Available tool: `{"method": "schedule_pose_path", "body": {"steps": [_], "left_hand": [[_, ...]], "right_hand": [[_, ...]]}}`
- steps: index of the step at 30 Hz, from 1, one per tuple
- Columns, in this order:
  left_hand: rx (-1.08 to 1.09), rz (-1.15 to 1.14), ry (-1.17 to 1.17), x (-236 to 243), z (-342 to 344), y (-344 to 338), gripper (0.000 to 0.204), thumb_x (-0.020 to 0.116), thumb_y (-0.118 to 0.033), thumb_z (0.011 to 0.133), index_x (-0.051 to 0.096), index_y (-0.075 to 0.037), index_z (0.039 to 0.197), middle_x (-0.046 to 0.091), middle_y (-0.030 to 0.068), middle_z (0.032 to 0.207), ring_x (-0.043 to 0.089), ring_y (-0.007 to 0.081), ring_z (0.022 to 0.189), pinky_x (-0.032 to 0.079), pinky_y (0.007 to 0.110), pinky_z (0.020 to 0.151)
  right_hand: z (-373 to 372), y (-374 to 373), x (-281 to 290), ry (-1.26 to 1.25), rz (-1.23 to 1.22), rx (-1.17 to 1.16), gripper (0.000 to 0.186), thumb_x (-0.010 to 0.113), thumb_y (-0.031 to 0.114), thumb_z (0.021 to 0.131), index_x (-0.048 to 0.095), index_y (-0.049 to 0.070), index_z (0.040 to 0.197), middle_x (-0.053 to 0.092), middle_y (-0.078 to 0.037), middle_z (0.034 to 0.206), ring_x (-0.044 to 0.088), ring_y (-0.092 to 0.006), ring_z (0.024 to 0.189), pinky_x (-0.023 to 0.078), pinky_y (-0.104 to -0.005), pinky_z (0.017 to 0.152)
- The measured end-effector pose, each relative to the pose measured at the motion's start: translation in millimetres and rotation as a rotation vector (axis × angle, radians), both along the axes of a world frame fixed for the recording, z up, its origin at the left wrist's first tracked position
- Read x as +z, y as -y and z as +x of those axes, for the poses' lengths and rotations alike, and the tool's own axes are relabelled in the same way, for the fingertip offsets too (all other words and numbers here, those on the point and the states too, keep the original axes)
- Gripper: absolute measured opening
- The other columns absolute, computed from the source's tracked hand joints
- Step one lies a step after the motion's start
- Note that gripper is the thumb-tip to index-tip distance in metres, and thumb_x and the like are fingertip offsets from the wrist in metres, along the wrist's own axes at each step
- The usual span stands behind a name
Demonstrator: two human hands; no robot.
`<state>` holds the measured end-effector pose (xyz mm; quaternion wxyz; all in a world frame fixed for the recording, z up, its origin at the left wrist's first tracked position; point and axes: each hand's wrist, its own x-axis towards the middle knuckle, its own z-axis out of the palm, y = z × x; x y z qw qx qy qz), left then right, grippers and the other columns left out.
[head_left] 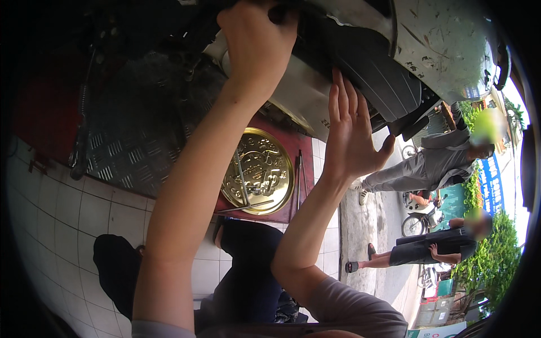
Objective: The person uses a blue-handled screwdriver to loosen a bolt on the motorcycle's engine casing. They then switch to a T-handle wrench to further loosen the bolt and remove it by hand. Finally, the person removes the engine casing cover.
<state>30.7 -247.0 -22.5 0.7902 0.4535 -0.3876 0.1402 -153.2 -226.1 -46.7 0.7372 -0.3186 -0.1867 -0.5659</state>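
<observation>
A scooter's white body panel [304, 93] and dark ribbed plastic panel [372, 67] fill the top of the head view. My left hand [259, 48] reaches up to the bodywork with its fingers curled. Its fingertips, and whatever they grip, are lost in the dark near the upper edge. My right hand [352, 132] lies with straight fingers against the lower edge of the ribbed panel, thumb held apart, nothing in it. Beneath my arms, a round gold-coloured tray [284, 155] holds several small metal parts. A long metal tool [241, 177] lies across it.
The tray rests on a red stand [304, 169] beside a dark treadplate [135, 169]. White tiles [67, 211] cover the floor. Toward the right, one person [434, 160] in grey and another person [434, 248] in dark clothes stand outside near a parked motorbike [417, 222].
</observation>
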Motion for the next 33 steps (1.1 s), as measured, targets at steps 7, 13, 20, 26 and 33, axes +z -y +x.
{"method": "schedule_pose_path", "body": {"steps": [7,13,20,26,33], "left_hand": [[0.078,-0.033,0.048,1,-1,3,0.013,0.07,-0.006,0.071,0.063,0.002,0.063,0.063,0.0176,0.061,0.064,0.0366,0.062,0.047,0.042,0.059],[-0.083,-0.038,-0.075,6,-3,0,0.015,0.072,-0.007,0.07,0.064,0.004,0.063,0.063,0.0174,0.058,0.065,0.0353,0.058,0.047,0.04,0.054],[0.046,-0.009,0.161,3,-1,-1,0.009,0.071,-0.005,0.076,0.07,0.003,0.071,0.066,0.0152,0.059,0.068,0.0265,0.055,0.048,0.034,0.052],[-0.121,0.016,0.043,7,-1,-6,0.014,0.074,-0.007,0.078,0.072,0.007,0.078,0.068,0.0159,0.063,0.068,0.021,0.053,0.049,0.029,0.051],[-0.093,0.008,0.061,6,2,0,0.016,0.072,-0.009,0.078,0.071,0.007,0.075,0.068,0.0162,0.063,0.068,0.0228,0.053,0.05,0.031,0.054]], "right_hand": [[-4,4,-2,-0.037,-0.086,0.0,0.105,0.057,0.038,0.081,-0.009,-0.016,0.143,-0.005,-0.038,0.15,-0.008,-0.0467,0.143,0.005,-0.0556,0.118],[-9,6,-3,-0.002,-0.038,0.018,0.107,0.059,0.037,0.079,-0.008,-0.018,0.141,-0.003,-0.041,0.149,-0.007,-0.0485,0.143,0.005,-0.0559,0.118],[-7,8,-6,0.023,-0.027,-0.004,0.104,0.057,0.043,0.081,0.002,-0.027,0.135,0.008,-0.045,0.144,-0.001,-0.0537,0.141,0.008,-0.0591,0.117],[-2,-2,-2,0.046,0.016,0.048,0.103,0.062,0.042,0.081,0.008,-0.026,0.137,0.006,-0.041,0.149,0.0,-0.048,0.143,0.008,-0.0542,0.118],[-6,7,-4,-0.225,-0.178,-0.191,0.097,0.06,0.041,0.082,0.015,-0.026,0.135,0.009,-0.041,0.148,0.002,-0.0489,0.143,0.009,-0.0548,0.118]]}}
